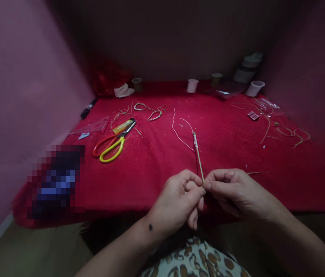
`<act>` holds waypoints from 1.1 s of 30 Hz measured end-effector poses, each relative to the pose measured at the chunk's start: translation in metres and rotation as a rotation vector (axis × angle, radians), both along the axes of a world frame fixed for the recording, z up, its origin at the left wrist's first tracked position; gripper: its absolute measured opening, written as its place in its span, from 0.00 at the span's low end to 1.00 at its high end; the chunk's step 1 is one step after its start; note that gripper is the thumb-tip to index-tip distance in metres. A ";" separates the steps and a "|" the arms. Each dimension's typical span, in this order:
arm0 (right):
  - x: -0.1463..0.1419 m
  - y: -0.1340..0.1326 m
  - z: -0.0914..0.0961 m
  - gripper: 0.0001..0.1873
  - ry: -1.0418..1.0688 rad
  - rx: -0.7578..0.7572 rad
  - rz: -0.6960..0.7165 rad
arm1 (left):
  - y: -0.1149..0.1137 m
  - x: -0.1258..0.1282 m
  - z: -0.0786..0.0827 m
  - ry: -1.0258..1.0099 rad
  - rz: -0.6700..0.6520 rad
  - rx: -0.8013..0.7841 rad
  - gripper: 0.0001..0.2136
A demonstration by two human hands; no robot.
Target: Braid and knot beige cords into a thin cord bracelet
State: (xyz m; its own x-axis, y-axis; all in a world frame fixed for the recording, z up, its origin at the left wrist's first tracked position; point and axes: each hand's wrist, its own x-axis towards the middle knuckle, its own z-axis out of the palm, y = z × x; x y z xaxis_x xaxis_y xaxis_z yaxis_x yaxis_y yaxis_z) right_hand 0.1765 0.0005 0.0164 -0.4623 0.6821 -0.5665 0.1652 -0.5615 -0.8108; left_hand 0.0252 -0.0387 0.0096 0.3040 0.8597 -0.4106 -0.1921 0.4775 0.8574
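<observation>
A thin pale cord [199, 159] runs from my fingertips away across the red cloth. White knotting [195, 141] covers its far end, and a loose white thread [176, 132] curves off to the left from there. My left hand [179, 198] pinches the near end of the cord between thumb and fingers. Close against it, my right hand [234, 190] pinches the same end, thumb and index finger together. The fingertips of both hands nearly meet, and the exact grip point is partly hidden.
Scissors [116, 144] with red and yellow handles lie at left by a yellow packet [122, 126]. Finished-looking braided loops [155, 114] rest behind. Loose cords [283, 129] spread at right. Small cups [192, 85] and a bottle [247, 69] stand along the back; walls flank both sides.
</observation>
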 end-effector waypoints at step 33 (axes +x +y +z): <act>0.000 -0.005 -0.002 0.12 0.046 0.084 -0.091 | -0.001 -0.014 0.015 0.379 -0.259 0.089 0.07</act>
